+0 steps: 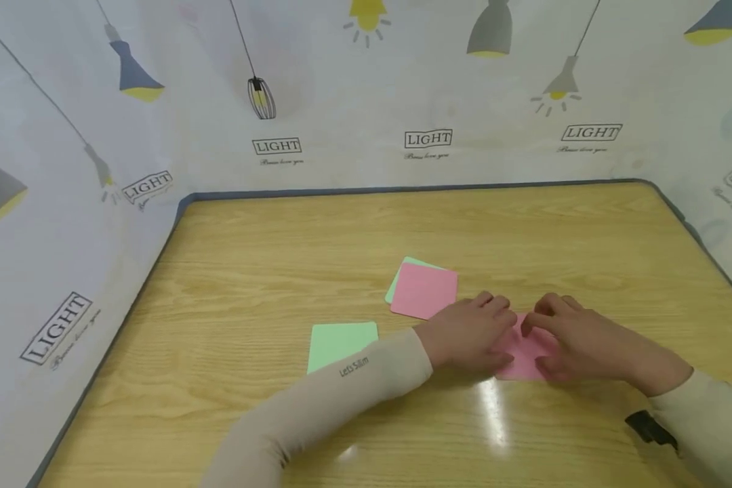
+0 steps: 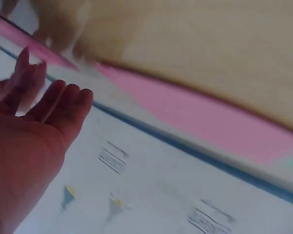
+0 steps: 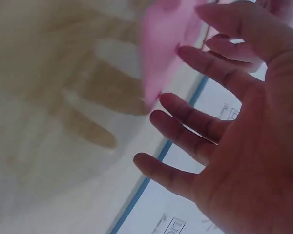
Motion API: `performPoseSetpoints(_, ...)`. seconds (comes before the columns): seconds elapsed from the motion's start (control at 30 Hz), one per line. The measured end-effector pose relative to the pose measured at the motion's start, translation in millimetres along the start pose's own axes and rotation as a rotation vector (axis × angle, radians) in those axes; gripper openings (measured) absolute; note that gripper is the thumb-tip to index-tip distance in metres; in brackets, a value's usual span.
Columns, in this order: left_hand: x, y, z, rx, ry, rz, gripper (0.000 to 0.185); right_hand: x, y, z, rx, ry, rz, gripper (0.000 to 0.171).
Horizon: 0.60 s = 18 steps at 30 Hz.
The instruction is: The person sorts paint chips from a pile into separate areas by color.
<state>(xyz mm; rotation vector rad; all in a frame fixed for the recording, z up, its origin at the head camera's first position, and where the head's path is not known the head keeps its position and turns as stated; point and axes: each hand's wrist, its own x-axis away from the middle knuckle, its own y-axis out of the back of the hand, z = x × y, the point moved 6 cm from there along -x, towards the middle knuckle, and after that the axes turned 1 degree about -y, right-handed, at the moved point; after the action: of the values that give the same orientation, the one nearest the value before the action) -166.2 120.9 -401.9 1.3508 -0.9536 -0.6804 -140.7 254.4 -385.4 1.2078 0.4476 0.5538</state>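
Observation:
A pink square card point(image 1: 520, 364) lies on the wooden table at the right, between both hands. Over its left side is my left hand point(image 1: 472, 332), its fingers slightly bent, close to the card's surface. From the other side my right hand point(image 1: 592, 342) reaches over the card; in the right wrist view its fingers are spread, with fingertips at the edge of the pink card point(image 3: 166, 44). Neither hand visibly grips the card. Just beyond the left hand, a second pink card point(image 1: 423, 290) lies skewed over a green card point(image 1: 395, 286).
A separate green card point(image 1: 341, 344) lies left of centre, partly hidden by the left sleeve point(image 1: 354, 379). The wooden table point(image 1: 250, 271) is bounded at the back and sides by a white sheet point(image 1: 354, 88) printed with lamps. Something black point(image 1: 649, 429) sits by the right sleeve.

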Motion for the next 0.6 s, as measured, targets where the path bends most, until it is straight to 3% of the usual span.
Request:
performPoseSetpoints(0.13, 15.5, 8.9, 40.9, -0.021, 0.094, -0.037, 0.061, -26, 1, 7, -0.023, -0.059, 0.014, 0.032)
performPoseSetpoints(0.3, 34.2, 4.7, 83.3, 0.082, 0.157, -0.052, 0.072, -67, 1, 20, -0.042, -0.087, 0.034, 0.038)
performPoseSetpoints(0.43, 43.9, -5.0, 102.2, 0.174, 0.137, -0.046, 0.073, -97, -4, 30, -0.047, -0.078, 0.061, 0.045)
performPoseSetpoints(0.6, 49.6, -12.6, 113.9, 0.233, 0.142, -0.034, 0.073, -120, -17, 40, -0.014, -0.058, 0.09, 0.046)
